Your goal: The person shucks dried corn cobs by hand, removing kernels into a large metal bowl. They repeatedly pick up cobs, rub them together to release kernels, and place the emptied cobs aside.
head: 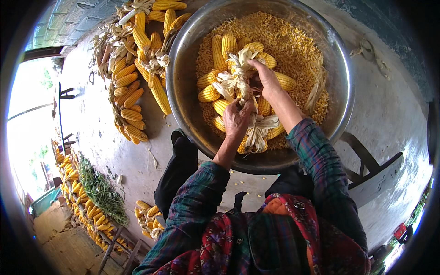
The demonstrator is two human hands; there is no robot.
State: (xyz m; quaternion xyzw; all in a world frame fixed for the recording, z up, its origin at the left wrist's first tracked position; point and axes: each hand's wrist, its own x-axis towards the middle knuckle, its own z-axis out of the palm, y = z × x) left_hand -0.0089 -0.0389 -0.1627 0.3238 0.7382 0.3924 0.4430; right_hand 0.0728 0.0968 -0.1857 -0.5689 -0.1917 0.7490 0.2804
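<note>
A wide metal basin (343,79) stands before me, with loose corn kernels (285,31) spread over its bottom. On the kernels lies a bundle of yellow corn cobs (220,51), tied together by a braid of dry husks (239,77). My left hand (238,117) grips the lower part of this braid, its fingertips pinched on the husk. Higher up, my right hand (266,77) is at the other side of the braid, thumb against the husk near its top; its fingers are partly hidden behind the husks and cobs.
More braided corn cobs (129,92) lie on the concrete floor left of the basin. A smaller pile of cobs (149,220) is near my left leg. Green stalks (101,192) lie beside a long row of cobs (86,202). A loose husk strip (316,84) rests inside the basin's right side.
</note>
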